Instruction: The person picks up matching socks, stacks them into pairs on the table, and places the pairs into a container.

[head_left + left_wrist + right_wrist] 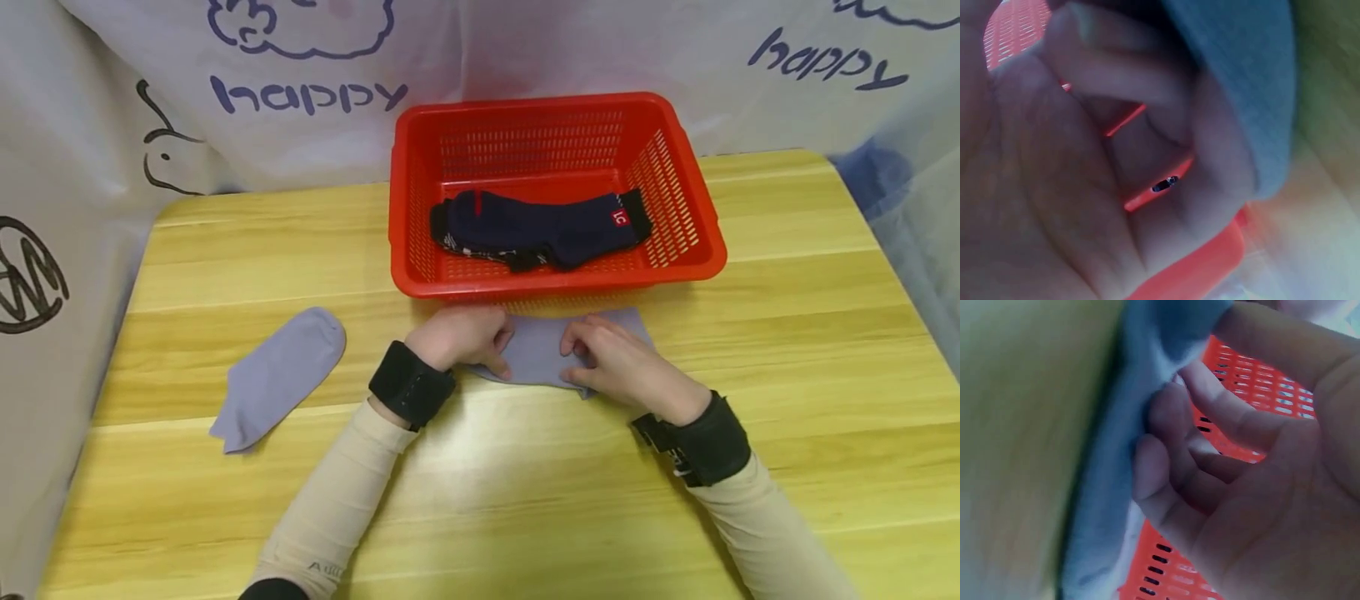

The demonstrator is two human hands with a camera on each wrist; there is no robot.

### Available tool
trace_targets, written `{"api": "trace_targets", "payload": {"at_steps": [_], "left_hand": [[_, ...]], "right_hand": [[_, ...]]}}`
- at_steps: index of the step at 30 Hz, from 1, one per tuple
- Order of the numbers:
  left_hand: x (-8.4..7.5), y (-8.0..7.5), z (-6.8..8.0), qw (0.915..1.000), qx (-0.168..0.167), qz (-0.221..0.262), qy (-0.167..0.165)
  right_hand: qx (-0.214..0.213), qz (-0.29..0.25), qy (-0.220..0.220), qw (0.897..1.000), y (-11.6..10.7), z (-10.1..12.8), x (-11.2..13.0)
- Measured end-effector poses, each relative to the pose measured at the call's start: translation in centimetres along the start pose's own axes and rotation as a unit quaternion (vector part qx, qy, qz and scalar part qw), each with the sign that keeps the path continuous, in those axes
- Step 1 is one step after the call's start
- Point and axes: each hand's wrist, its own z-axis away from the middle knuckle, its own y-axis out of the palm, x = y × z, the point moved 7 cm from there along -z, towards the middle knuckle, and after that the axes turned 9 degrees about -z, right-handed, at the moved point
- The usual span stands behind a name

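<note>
A grey-lavender sock [536,350] lies flat on the wooden table [525,483], just in front of the red basket [555,279]. My left hand [498,350] pinches its left end with curled fingers. My right hand [576,360] grips its right part, fingers curled over the fabric. Up close in the left wrist view, the left hand [1166,112] has its fingers folded against the sock [1241,75]. In the right wrist view the right hand [1172,412] holds the sock's edge [1116,462] between thumb and fingers. A matching grey sock [279,377] lies alone at the left.
The red basket holds dark navy socks [536,229] with a red label. White printed cloth [90,167] hangs behind and along the left of the table. The basket's slotted wall [1260,381] stands directly behind both hands.
</note>
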Motion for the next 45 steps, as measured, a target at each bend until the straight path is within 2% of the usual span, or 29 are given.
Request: {"api": "trace_targets", "payload": {"at_steps": [5, 16, 28, 38, 45], "left_hand": [[0.0, 0.1, 0.0, 1.0000, 0.006, 0.001, 0.000], [0.1, 0.2, -0.1, 0.9999, 0.011, 0.001, -0.013], [0.2, 0.4, -0.3, 0.9997, 0.010, -0.007, -0.021], [-0.2, 0.6, -0.3, 0.9999, 0.005, 0.002, -0.009], [-0.2, 0.3, -0.1, 0.9998, 0.006, -0.004, -0.021]], "right_hand": [[0.011, -0.012, 0.036, 0.999, 0.4, 0.0, -1.0], [0.026, 0.001, 0.106, 0.994, -1.4, 0.2, -3.6], [0.049, 0.033, 0.145, 0.988, -3.4, 0.8, -5.9], [0.049, 0.026, 0.126, 0.990, -3.2, 0.8, -6.6], [0.048, 0.024, 0.118, 0.992, -3.3, 0.5, -6.8]]}}
